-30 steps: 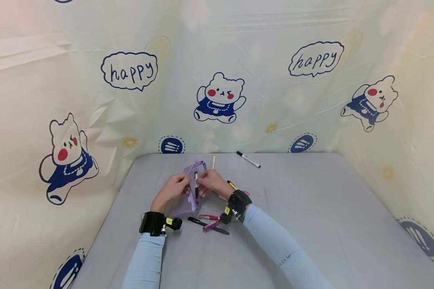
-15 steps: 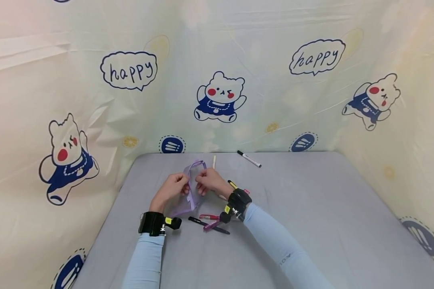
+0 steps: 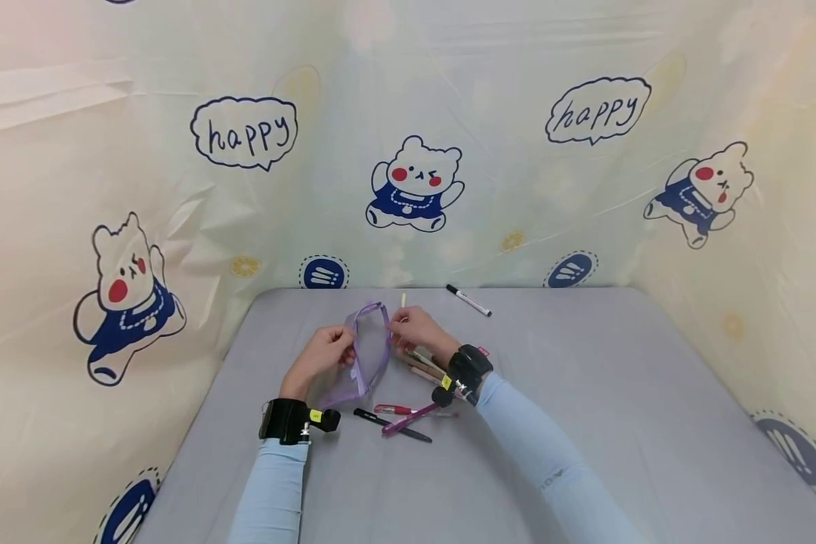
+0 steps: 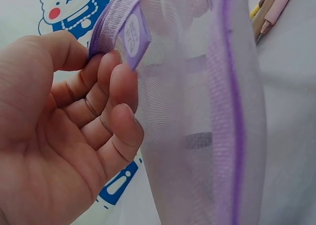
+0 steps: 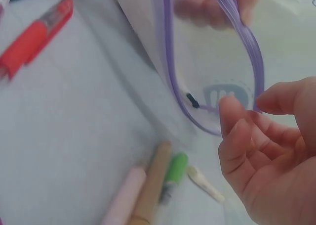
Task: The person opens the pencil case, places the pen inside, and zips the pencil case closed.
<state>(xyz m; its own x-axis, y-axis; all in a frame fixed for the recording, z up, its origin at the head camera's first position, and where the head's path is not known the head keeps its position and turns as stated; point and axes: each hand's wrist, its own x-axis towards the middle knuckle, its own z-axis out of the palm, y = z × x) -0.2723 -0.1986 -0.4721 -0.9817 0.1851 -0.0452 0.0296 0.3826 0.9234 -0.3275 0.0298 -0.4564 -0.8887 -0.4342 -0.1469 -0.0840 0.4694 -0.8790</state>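
Note:
A see-through mesh zip pouch [image 3: 358,372] with purple edging stands with its mouth spread. My left hand [image 3: 323,357] pinches the zippered rim on its left side. Beside a purple tag [image 4: 133,39], the left wrist view shows thumb and forefinger on that rim, the other fingers loosely bent. At the opposite side, my right hand [image 3: 418,332] pinches the rim between thumb and fingers. Through the mouth, the right wrist view shows a small dark tip [image 5: 192,100]. The pouch's lower inside is mostly hidden from the head view.
A red pen [image 3: 391,409], a black pen [image 3: 408,432] and a purple pen [image 3: 397,425] lie crossed before the pouch. Under my right wrist are brown [image 5: 153,185], pink [image 5: 126,195] and green [image 5: 176,169] pens. A white marker [image 3: 472,302] lies at the back.
The black-and-white marker in my right hand has been let go inside the pouch and left the head view. My right hand has moved right to the rim, widening the mouth; my left stays.

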